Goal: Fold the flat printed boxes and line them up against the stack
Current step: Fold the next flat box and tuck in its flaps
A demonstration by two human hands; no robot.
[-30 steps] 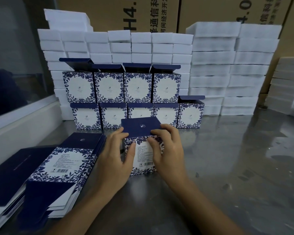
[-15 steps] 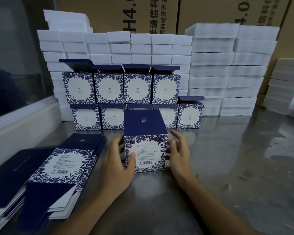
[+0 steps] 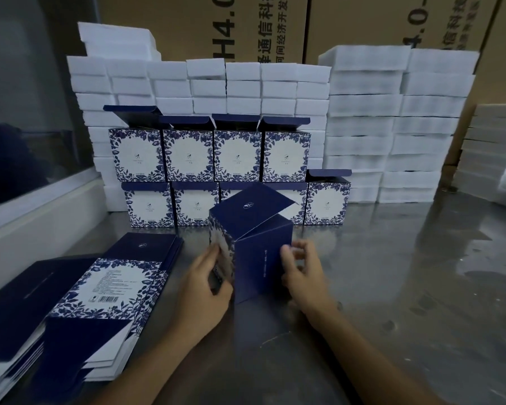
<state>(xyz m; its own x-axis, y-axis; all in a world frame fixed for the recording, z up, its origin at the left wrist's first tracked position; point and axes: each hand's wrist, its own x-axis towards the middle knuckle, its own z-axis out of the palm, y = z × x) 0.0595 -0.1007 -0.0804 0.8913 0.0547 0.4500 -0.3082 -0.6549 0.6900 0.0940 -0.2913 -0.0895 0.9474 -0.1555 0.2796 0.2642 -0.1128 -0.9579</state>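
We grip the folded box [image 3: 250,247] in our left hand [image 3: 208,285], turned corner-on so its lid stays ajar, while our loosely curled right hand [image 3: 301,270] touches its right face, short of the lined-up boxes [image 3: 211,171] beyond.

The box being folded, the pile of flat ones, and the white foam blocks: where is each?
Box being folded [image 3: 262,267], head view, dark blue side panel.
Pile of flat boxes [image 3: 111,285], head view, top sheet's white label.
White foam blocks [image 3: 362,103], head view, front face.

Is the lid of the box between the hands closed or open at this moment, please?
Open: the navy lid flap of the folded box slants upward, with a gap beneath its right edge.
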